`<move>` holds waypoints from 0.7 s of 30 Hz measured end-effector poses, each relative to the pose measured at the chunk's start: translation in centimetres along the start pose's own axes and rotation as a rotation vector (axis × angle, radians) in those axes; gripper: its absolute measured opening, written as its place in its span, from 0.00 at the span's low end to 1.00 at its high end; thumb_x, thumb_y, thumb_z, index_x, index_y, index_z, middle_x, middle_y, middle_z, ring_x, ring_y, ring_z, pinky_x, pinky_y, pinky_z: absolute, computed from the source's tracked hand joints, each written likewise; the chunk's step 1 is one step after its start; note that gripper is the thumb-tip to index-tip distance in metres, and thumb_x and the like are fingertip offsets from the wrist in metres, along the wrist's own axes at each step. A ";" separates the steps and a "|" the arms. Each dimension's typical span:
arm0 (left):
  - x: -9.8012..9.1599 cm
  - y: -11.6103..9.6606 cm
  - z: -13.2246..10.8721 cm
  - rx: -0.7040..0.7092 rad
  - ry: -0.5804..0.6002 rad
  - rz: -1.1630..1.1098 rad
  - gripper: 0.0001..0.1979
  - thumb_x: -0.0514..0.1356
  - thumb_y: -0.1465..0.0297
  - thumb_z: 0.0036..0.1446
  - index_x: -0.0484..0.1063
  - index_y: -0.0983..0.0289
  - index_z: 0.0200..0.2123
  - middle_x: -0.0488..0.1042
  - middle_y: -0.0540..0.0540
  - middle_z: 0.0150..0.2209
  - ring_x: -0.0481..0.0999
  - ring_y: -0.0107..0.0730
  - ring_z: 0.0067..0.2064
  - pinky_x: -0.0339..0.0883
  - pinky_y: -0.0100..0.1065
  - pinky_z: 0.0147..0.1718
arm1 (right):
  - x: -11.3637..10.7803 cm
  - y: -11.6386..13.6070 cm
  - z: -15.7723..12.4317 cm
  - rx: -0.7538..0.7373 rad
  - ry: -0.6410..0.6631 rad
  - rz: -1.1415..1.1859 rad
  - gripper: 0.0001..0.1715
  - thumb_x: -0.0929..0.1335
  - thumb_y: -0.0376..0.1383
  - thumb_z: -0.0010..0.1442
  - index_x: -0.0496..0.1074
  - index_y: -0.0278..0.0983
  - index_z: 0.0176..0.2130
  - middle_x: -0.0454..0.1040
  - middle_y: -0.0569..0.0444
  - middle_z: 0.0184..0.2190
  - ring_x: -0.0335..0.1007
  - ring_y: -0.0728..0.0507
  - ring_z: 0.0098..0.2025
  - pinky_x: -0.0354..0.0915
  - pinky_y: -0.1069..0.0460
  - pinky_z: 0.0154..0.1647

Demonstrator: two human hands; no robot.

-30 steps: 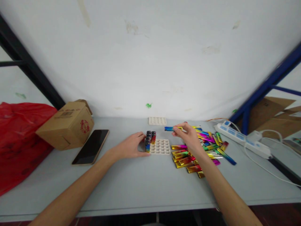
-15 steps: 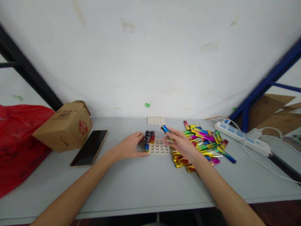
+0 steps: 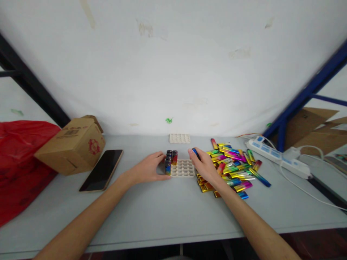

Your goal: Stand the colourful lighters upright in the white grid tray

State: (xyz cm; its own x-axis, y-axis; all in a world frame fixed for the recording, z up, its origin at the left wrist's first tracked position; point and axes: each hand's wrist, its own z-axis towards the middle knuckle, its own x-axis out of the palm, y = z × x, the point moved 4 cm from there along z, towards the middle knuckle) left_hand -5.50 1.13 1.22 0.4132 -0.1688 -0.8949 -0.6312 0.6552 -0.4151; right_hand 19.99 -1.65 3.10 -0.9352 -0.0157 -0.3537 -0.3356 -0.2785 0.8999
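A white tray (image 3: 183, 169) with rows of round hollows lies on the table before me. Along its left side a row of black-topped lighters (image 3: 168, 163) stands upright, with a red pair (image 3: 175, 157) beside the back of the row. My left hand (image 3: 150, 168) curves around the tray's left end, its thumb at the front corner and its fingers by the back of the row. Just right of the tray, my right hand (image 3: 204, 164) is closed on a blue lighter (image 3: 196, 154), mostly hidden by the fingers. Shiny multicoloured lighters (image 3: 238, 168) lie heaped under and beyond that hand.
Against the wall is a second white tray (image 3: 179, 138). To the left are a phone (image 3: 101, 170), a cardboard box (image 3: 73, 146) and a red plastic bag (image 3: 25, 169). A white power strip (image 3: 279, 157) with cables lies at the right.
My right hand has turned, tipping the blue lighter so that less of it shows. The left hand keeps its place at the tray. The view has shifted slightly.
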 end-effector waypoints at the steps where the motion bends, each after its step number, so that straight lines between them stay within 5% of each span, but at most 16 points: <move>1: 0.0 0.0 0.0 0.002 0.000 -0.006 0.30 0.76 0.46 0.60 0.79 0.60 0.54 0.82 0.61 0.53 0.83 0.56 0.55 0.78 0.50 0.60 | -0.1 0.2 0.0 -0.028 -0.040 -0.080 0.38 0.64 0.71 0.74 0.62 0.45 0.31 0.62 0.62 0.23 0.58 0.46 0.27 0.55 0.51 0.29; 6: -0.1 -0.1 -0.1 -0.008 0.001 -0.013 0.31 0.76 0.46 0.60 0.79 0.60 0.56 0.82 0.62 0.55 0.83 0.57 0.57 0.77 0.50 0.62 | 0.1 0.4 -0.1 -0.020 -0.079 -0.246 0.38 0.62 0.67 0.72 0.52 0.45 0.24 0.55 0.61 0.20 0.56 0.47 0.27 0.51 0.49 0.31; 13: -0.1 -0.1 0.0 -0.006 0.006 -0.012 0.30 0.76 0.46 0.60 0.79 0.59 0.55 0.83 0.62 0.54 0.84 0.59 0.57 0.78 0.51 0.61 | 0.6 1.4 -0.6 -0.058 -0.044 -0.277 0.23 0.62 0.53 0.68 0.58 0.45 0.26 0.58 0.60 0.21 0.55 0.46 0.27 0.49 0.49 0.32; 21: 0.0 0.1 0.0 -0.011 -0.005 -0.012 0.32 0.76 0.44 0.59 0.80 0.59 0.56 0.83 0.63 0.56 0.84 0.60 0.58 0.78 0.51 0.62 | 0.7 1.9 -0.8 -0.057 -0.057 -0.235 0.30 0.63 0.58 0.69 0.56 0.45 0.24 0.56 0.61 0.21 0.53 0.47 0.28 0.49 0.49 0.31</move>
State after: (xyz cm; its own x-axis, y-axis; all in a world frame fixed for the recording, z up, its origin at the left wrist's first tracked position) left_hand -5.59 1.18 1.22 0.4241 -0.1725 -0.8890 -0.6337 0.6448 -0.4274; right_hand 18.76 -2.93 4.38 -0.8378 0.1093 -0.5349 -0.5390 -0.3219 0.7784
